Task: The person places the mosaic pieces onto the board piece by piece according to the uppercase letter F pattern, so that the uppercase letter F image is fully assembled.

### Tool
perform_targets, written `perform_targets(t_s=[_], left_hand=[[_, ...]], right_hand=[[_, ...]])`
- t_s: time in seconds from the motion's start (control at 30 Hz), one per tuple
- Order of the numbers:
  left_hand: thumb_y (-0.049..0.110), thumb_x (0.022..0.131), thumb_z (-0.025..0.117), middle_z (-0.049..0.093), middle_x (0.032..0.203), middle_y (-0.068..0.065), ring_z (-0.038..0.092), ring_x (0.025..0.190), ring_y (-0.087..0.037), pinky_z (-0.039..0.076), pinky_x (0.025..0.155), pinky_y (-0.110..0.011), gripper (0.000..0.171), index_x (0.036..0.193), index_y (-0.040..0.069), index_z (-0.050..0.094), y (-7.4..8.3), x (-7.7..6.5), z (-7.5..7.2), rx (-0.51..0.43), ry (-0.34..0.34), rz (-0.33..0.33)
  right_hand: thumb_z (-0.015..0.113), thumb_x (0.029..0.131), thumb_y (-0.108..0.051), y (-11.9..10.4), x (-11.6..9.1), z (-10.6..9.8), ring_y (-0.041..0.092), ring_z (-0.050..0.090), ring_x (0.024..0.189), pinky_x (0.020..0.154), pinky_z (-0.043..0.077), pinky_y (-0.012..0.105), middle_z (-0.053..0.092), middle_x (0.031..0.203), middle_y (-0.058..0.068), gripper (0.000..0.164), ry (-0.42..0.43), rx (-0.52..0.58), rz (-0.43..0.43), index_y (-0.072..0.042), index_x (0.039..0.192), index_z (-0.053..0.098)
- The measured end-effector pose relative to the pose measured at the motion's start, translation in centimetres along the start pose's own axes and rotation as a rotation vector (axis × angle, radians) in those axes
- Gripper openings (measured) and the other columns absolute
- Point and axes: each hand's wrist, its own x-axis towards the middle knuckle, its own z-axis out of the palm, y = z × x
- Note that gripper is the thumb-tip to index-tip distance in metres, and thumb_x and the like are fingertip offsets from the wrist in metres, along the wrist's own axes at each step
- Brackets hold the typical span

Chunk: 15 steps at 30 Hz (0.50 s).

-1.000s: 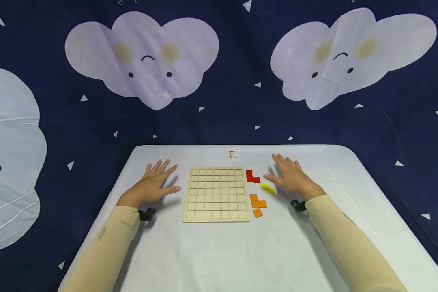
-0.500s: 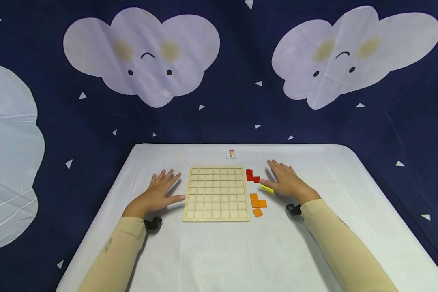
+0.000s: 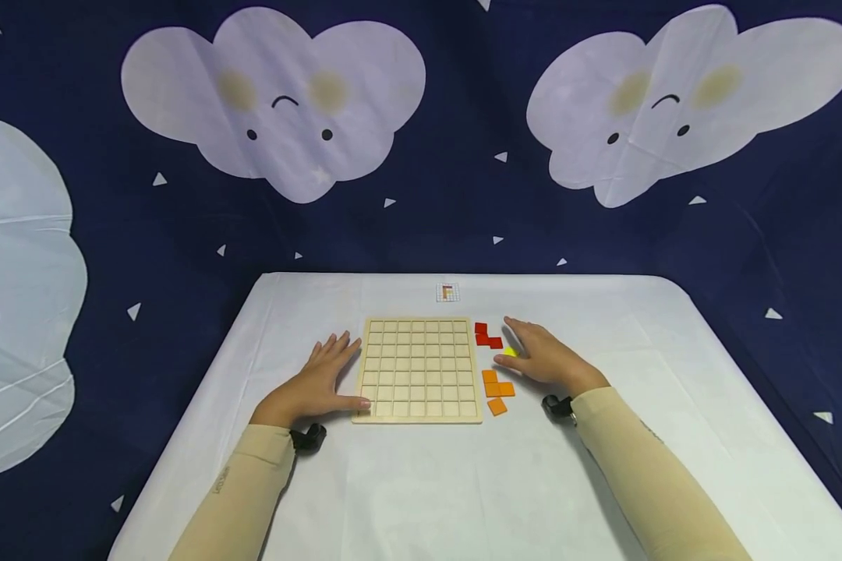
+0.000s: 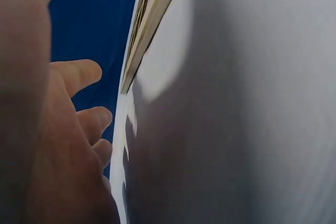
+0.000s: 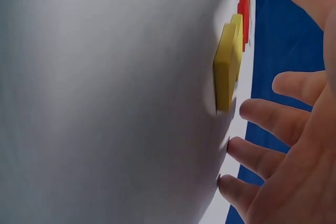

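A wooden grid board (image 3: pixel 418 351) lies on the white table. At its left edge is my left hand (image 3: pixel 314 386), fingers spread, with the thumb overlapping the near left corner in the head view. The board's side (image 4: pixel 152 22) shows beyond the fingers in the left wrist view. My right hand (image 3: pixel 550 360) hovers low over the yellow pieces (image 5: pixel 226 66), its fingers extended and nothing gripped. From the head most of the yellow is hidden under that hand. Red squares (image 3: pixel 482 340) lie between the board and the right fingertips. Nearer sit orange squares (image 3: pixel 491 389) and another orange square (image 3: pixel 497 407), turned askew.
A small printed card (image 3: pixel 447 292) with a coloured grid pattern lies behind the board, near the table's far edge. Behind the table (image 3: pixel 407 491) hangs a dark blue cloth (image 3: pixel 456 210) with clouds. Each wrist carries a small black camera (image 3: pixel 310 439).
My left hand has moved right and nearer, reaching the board's left edge. The right hand has shifted left and now covers more of the yellow pieces. The board and pieces stay put.
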Motion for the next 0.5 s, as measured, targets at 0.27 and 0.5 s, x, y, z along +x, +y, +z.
perform_targets(t_s=[0.27, 0.5], left_hand=[[0.078, 0.073, 0.079, 0.007, 0.174, -0.017, 0.001, 0.159, -0.037, -0.002, 0.126, -0.052, 0.130, 0.169, 0.010, 0.023, 0.23, 0.07, 0.59, -0.005, -0.048, 0.002], [0.079, 0.068, 0.083, 0.010, 0.174, -0.015, 0.003, 0.159, -0.034, -0.001, 0.127, -0.049, 0.138, 0.168, 0.006, 0.022, -0.07, 0.33, 0.84, 0.008, -0.040, 0.037]], right_hand=[[0.074, 0.101, -0.039, -0.21, 0.35, 0.35, 0.041, 0.038, 0.148, 0.122, 0.028, 0.056, 0.046, 0.159, 0.020, 0.075, -0.001, -0.003, -0.107, -0.001, 0.158, 0.045], [0.074, 0.102, -0.022, -0.34, 0.63, 0.35, 0.039, 0.050, 0.140, 0.118, 0.036, 0.055, 0.057, 0.149, 0.019, 0.055, 0.043, -0.021, -0.158, 0.002, 0.148, 0.057]])
